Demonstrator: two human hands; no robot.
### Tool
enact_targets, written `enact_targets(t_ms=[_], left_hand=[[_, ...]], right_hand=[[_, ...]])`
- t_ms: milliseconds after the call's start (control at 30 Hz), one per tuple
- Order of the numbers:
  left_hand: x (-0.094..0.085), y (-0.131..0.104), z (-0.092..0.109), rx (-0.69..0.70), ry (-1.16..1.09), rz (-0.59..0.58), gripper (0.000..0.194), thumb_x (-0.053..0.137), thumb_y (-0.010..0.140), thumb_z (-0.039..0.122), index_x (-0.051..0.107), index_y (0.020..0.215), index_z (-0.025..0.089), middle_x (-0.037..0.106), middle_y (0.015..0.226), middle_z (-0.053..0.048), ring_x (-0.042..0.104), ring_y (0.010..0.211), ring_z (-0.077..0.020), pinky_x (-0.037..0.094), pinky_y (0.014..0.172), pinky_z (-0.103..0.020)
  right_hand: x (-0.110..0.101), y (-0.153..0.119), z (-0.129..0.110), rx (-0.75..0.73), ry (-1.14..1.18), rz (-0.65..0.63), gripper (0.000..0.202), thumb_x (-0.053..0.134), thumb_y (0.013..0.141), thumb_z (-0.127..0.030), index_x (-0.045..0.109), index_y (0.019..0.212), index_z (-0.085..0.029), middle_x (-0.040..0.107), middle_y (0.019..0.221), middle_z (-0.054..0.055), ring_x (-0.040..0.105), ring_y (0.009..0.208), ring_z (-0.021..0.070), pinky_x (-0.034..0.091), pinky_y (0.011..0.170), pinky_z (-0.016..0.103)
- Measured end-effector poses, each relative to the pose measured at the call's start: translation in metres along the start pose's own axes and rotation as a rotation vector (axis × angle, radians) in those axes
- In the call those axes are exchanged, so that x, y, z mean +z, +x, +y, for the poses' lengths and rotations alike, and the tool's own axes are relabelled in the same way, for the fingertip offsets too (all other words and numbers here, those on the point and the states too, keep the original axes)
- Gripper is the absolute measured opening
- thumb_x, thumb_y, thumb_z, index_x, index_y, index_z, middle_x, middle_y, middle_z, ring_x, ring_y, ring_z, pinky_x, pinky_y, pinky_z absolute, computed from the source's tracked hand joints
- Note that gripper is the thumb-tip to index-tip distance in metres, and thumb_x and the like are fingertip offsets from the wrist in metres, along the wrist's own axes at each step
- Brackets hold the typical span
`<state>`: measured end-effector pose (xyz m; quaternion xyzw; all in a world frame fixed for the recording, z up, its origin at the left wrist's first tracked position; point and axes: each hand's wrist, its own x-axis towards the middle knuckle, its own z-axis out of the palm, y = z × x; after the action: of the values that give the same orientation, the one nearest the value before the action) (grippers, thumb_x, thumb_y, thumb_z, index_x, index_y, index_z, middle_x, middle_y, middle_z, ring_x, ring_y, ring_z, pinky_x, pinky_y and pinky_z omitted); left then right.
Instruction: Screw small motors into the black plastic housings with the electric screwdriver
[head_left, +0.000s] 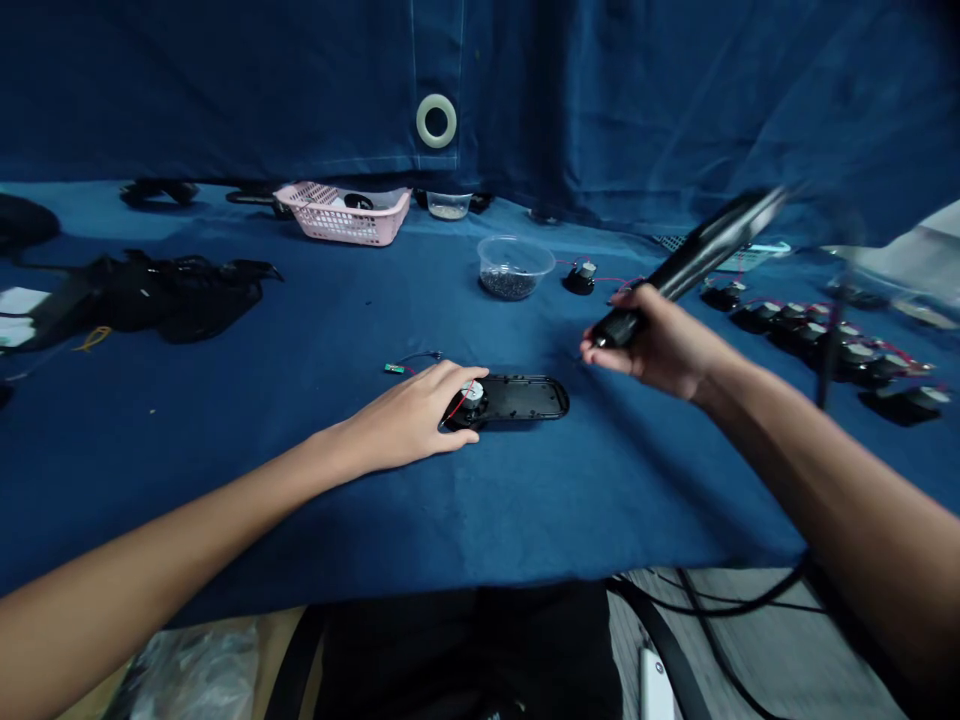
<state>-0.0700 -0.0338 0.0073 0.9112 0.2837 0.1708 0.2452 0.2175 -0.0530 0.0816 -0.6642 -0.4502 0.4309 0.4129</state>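
My left hand is closed round the left end of a long black plastic housing lying flat on the blue cloth. Between thumb and fingers shows a small silver motor with a red wire. A little green circuit board on thin wires lies just beyond the hand. My right hand grips a black electric screwdriver, slightly blurred. The tool is held tilted in the air to the right of the housing, its tip end pointing down and left, apart from the housing.
A clear tub of small dark screws stands behind the housing. Several black parts with motors line the right side. At the back is a pink basket, on the left a black heap. A cable hangs at the front right.
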Motion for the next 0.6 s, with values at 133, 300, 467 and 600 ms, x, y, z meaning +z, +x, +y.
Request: enact_targets(t_ms=[133,300,467,600], left_hand=[[-0.001,-0.003,-0.003,0.027,0.011,0.008,0.060,0.062,0.086,0.036,0.040,0.141,0.028,0.053,0.129,-0.006,0.053,0.118,-0.0259,0.045,0.101,-0.043],[-0.007,-0.002,-0.003,-0.050,-0.101,0.110,0.066,0.061,0.083,0.028,0.032,0.142,0.029,0.051,0.132,-0.007,0.056,0.116,-0.0244,0.048,0.098,-0.041],[-0.018,-0.002,-0.004,0.012,-0.161,0.318,0.050,0.063,0.082,0.025,0.039,0.126,0.023,0.054,0.127,-0.008,0.056,0.116,-0.0219,0.047,0.101,-0.039],[-0.026,-0.003,0.000,0.107,-0.047,0.420,0.042,0.062,0.082,0.022,0.052,0.122,0.022,0.052,0.120,-0.007,0.053,0.117,-0.0212,0.044,0.105,-0.038]], right_hand=[[-0.004,0.009,0.046,0.158,-0.044,-0.077,0.036,0.041,0.091,-0.042,0.060,0.075,-0.015,0.069,0.077,0.015,0.068,0.065,0.0172,0.061,0.058,0.024],[-0.011,0.010,0.050,0.253,-0.201,-0.119,0.054,0.043,0.089,-0.063,0.061,0.070,-0.016,0.068,0.067,0.017,0.065,0.055,0.0192,0.056,0.047,0.027],[-0.008,0.006,0.047,0.261,-0.505,-0.029,0.062,0.050,0.081,-0.072,0.059,0.060,-0.015,0.062,0.057,0.019,0.061,0.049,0.0257,0.050,0.044,0.037],[0.027,-0.018,0.038,-0.225,-0.641,0.217,0.050,0.059,0.084,-0.062,0.061,0.101,-0.015,0.067,0.095,0.017,0.065,0.091,0.0304,0.053,0.079,0.044]])
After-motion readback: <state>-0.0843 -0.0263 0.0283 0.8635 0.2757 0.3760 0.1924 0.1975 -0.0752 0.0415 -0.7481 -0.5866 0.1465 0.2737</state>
